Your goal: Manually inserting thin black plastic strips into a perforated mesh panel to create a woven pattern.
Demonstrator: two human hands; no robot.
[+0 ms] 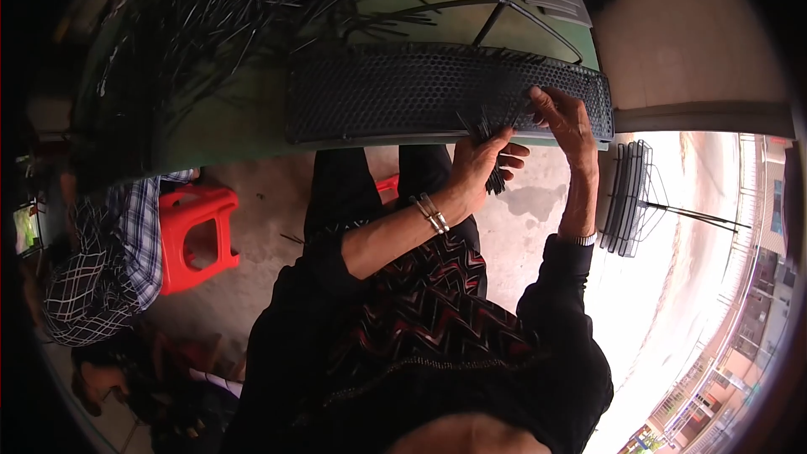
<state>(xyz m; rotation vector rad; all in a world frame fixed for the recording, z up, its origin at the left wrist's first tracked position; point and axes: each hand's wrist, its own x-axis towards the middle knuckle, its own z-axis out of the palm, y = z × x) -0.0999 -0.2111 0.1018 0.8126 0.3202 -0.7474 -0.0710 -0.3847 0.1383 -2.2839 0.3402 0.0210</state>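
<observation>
Holding one strip bundle (482,125) near one panel (403,88)

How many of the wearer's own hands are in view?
2: the left hand, holding black strips at the near edge of the perforated panel; the right hand, over its right part. Neither is hidden.

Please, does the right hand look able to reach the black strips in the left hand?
Probably yes: the right hand is close by, the upper ends of the black strips stick out of the left hand, and nothing visible blocks the way between.
</observation>
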